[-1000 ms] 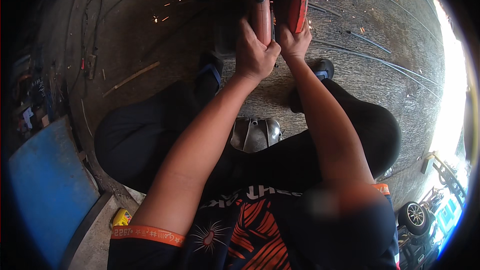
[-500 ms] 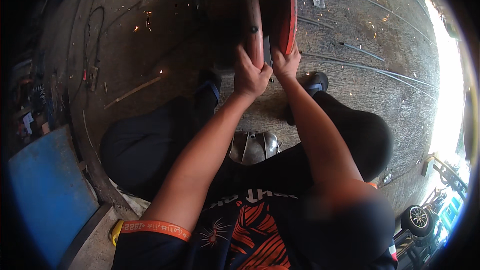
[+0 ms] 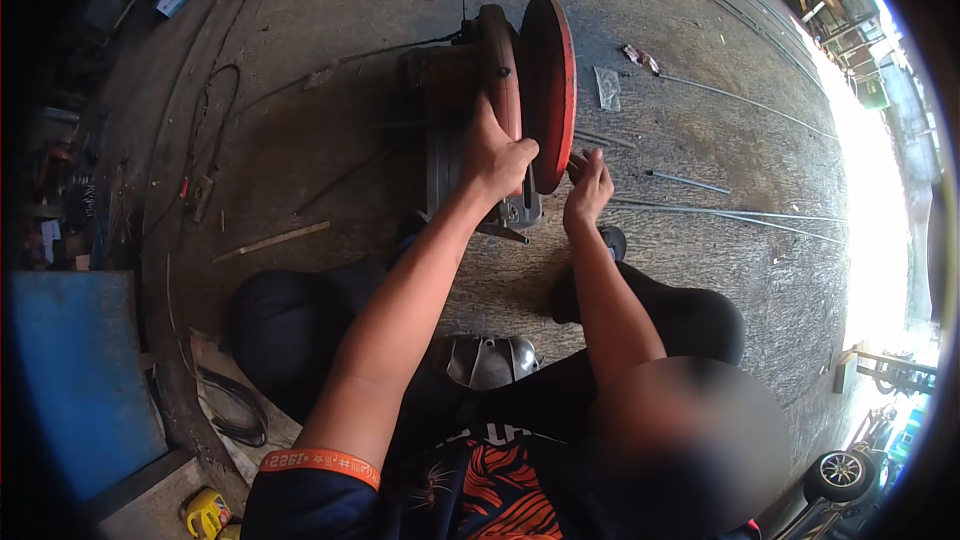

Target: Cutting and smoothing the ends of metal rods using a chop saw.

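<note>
A cut-off saw with a dark grey base [image 3: 440,175] stands on the floor in front of me. My left hand [image 3: 497,158] is wrapped round its worn reddish curved handle [image 3: 502,90], the thumb pointing right. Right of the handle is the large red round disc guard [image 3: 548,90], seen nearly edge-on. My right hand [image 3: 590,188] is at the guard's lower right edge, palm turned inward and fingers apart; I see nothing in it, and cannot tell whether the fingertips touch the rim. A dark rounded metal casing [image 3: 490,362] lies between my bent legs.
Several thin metal rods [image 3: 740,213] lie on the floor at the right, with a clear plastic bag [image 3: 607,88] beyond. A wooden strip [image 3: 272,240] and a black cable [image 3: 225,120] lie at the left. Near me are a blue panel [image 3: 80,370] and a yellow container [image 3: 206,515].
The flying sparks are gone. My right hand has come away from the red guard and its fingers have loosened. The view has shifted, showing more of the saw; my left hand still grips the handle.
</note>
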The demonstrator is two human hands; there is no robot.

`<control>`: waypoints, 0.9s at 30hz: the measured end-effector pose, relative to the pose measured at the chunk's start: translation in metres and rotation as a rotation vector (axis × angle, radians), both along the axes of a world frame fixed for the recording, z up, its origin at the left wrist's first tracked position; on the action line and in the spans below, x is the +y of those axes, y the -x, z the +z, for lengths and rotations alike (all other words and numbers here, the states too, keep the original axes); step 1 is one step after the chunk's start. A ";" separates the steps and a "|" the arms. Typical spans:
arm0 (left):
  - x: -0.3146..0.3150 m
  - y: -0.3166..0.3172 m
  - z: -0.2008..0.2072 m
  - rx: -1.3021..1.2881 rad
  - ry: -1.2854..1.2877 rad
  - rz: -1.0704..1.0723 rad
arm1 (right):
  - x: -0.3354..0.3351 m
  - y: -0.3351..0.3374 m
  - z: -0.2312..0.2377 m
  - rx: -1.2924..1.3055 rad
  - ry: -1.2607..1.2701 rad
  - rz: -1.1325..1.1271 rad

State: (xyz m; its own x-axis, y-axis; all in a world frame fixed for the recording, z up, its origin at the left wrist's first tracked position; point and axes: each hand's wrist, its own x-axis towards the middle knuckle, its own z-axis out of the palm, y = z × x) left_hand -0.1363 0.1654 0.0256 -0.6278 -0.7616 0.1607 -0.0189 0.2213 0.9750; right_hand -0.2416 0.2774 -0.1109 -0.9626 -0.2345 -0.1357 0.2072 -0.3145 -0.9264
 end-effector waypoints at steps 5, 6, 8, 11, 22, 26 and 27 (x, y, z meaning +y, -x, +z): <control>-0.030 0.027 0.056 -0.120 -0.134 -0.005 | 0.031 -0.075 -0.099 -0.550 -0.685 -0.497; -0.036 0.031 0.065 -0.125 -0.127 -0.008 | 0.036 -0.092 -0.116 -0.927 -0.364 -0.419; -0.049 0.043 0.083 -0.155 -0.204 -0.022 | 0.042 -0.118 -0.136 -1.496 0.101 -0.080; -0.062 0.051 0.100 -0.183 -0.215 -0.104 | 0.028 -0.128 -0.139 -1.689 0.616 0.304; -0.065 0.054 0.101 -0.172 -0.222 -0.109 | 0.009 -0.121 -0.121 -1.656 1.009 0.113; -0.064 0.054 0.101 -0.165 -0.250 -0.100 | 0.005 -0.122 -0.132 -1.668 1.179 -0.013; -0.063 0.055 0.101 -0.164 -0.254 -0.090 | 0.003 -0.123 -0.135 -1.651 1.195 0.041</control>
State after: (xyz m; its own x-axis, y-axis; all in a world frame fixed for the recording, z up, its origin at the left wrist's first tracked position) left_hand -0.1909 0.1020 0.1266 -0.6964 -0.7045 -0.1366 -0.1720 -0.0209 0.9849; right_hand -0.1188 0.2800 -0.2460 -0.1030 -0.8656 -0.4901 0.4846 -0.4739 0.7352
